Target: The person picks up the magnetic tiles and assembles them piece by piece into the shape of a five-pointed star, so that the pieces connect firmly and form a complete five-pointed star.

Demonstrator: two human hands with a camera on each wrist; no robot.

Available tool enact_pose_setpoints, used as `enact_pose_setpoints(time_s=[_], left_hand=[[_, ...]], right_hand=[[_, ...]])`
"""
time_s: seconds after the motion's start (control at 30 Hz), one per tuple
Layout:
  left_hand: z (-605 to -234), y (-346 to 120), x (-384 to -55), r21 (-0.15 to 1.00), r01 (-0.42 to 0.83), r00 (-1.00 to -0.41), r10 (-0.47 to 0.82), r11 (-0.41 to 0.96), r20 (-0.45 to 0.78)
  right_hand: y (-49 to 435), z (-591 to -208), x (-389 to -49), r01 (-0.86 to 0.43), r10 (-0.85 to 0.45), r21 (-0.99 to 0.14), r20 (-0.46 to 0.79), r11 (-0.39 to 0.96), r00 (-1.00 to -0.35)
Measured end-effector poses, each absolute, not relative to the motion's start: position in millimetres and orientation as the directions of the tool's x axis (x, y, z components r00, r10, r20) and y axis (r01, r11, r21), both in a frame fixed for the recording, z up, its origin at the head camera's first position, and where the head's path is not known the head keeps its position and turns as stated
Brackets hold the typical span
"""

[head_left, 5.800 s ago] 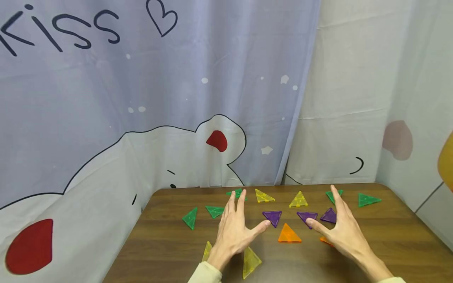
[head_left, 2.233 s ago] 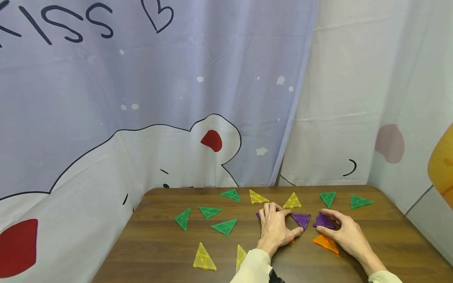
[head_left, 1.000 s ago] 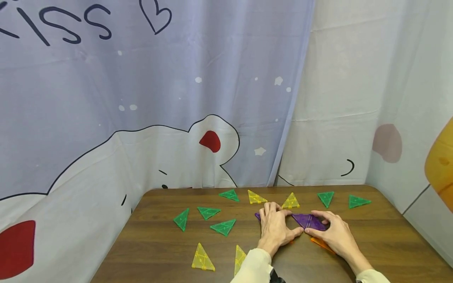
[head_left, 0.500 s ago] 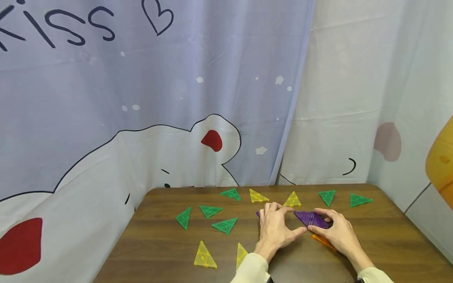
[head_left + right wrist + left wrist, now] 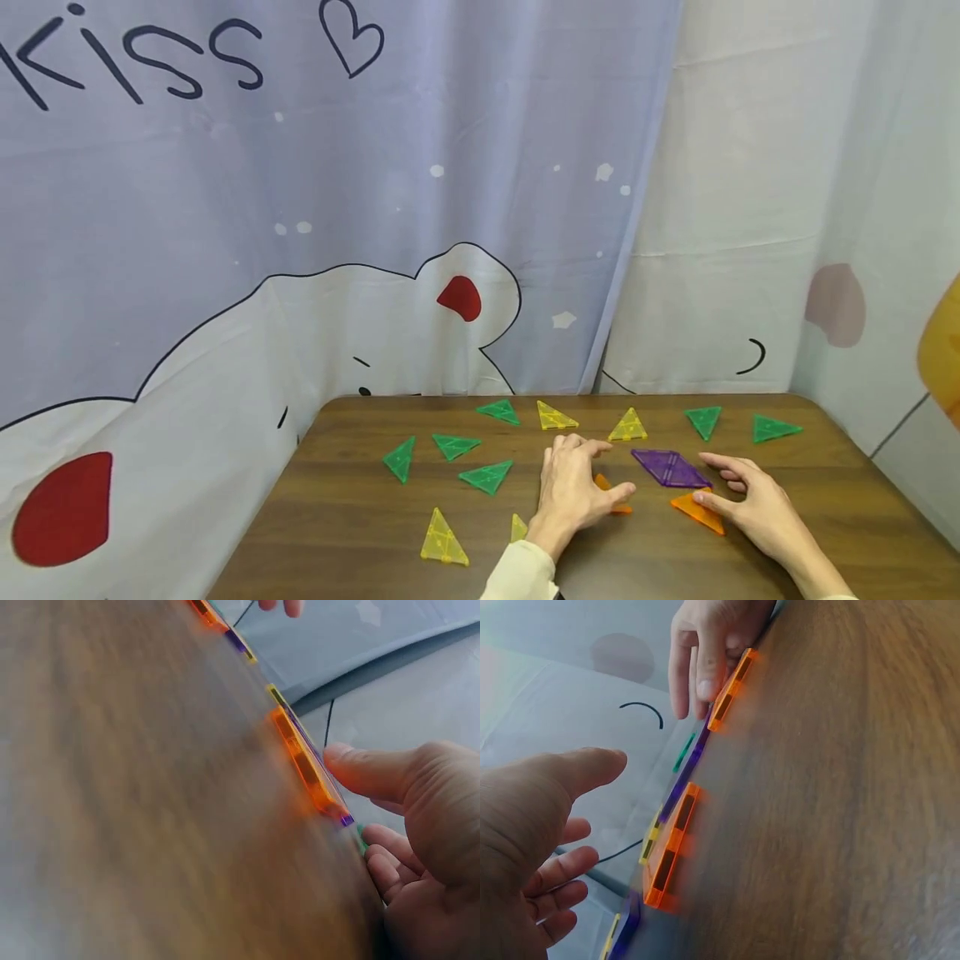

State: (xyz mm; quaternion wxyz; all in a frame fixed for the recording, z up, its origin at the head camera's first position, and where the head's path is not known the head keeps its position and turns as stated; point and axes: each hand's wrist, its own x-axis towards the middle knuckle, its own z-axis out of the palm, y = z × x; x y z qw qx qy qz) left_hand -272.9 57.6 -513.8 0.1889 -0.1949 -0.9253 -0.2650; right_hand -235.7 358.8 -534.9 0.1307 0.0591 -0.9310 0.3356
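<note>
Two translucent purple triangle magnetic tiles [image 5: 671, 469] lie edge to edge on the table, forming a parallelogram. My right hand [image 5: 761, 508] is beside their right end, fingers relaxed, its thumb overlapping an orange triangle tile [image 5: 697, 510] in the head view. My left hand [image 5: 572, 492] hovers with loosely bent fingers over another orange triangle tile [image 5: 613, 502], partly hidden behind the thumb. A further purple tile [image 5: 625, 927] shows in the left wrist view; the left hand hides it from the head. Both wrist views show space between thumb and fingers, holding nothing.
Several green triangle tiles [image 5: 487, 477] lie at left, with two more green tiles [image 5: 776, 428] at the back right. Yellow tiles [image 5: 628, 426] lie along the back edge and a taller yellow tile [image 5: 443, 540] near the front. A printed curtain [image 5: 375, 183] hangs behind the wooden table [image 5: 337, 517].
My right hand slid a purple tile left against its neighbour, and the two now lie joined. Both hands have since drawn off the pair, uncovering more of the orange tiles.
</note>
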Motion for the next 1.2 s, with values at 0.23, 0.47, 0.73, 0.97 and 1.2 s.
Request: enact_pose_setpoints(time_s=[0.23, 0.47, 0.73, 0.97, 1.2], left_hand=[[-516.6, 58.5, -272.6, 0.404, 0.467, -0.851, 0.275, 0.787, 0.448], [-517.7, 57.5, -272.3, 0.391, 0.442, -0.864, 0.267, 0.807, 0.426], [-517.1, 58.5, -272.5, 0.378, 0.469, -0.853, 0.300, 0.798, 0.427], [-517.7, 53.4, -275.0, 0.381, 0.433, -0.877, 0.285, 0.817, 0.387], [-514.8, 41.8, -277.8, 0.380, 0.405, -0.895, 0.278, 0.832, 0.348]], right_hand=[[358.7, -536.1, -232.6, -0.187, -0.033, -0.601, 0.258, 0.777, -0.966], [357.7, -532.4, -230.3, -0.225, -0.092, -0.598, 0.244, 0.770, -0.965], [358.5, -533.1, -227.6, -0.297, -0.146, -0.576, 0.295, 0.762, -0.944], [359.7, -532.2, -228.1, -0.301, -0.153, -0.585, 0.289, 0.753, -0.945], [362.1, -532.9, -229.2, -0.335, -0.191, -0.568, 0.299, 0.751, -0.935]])
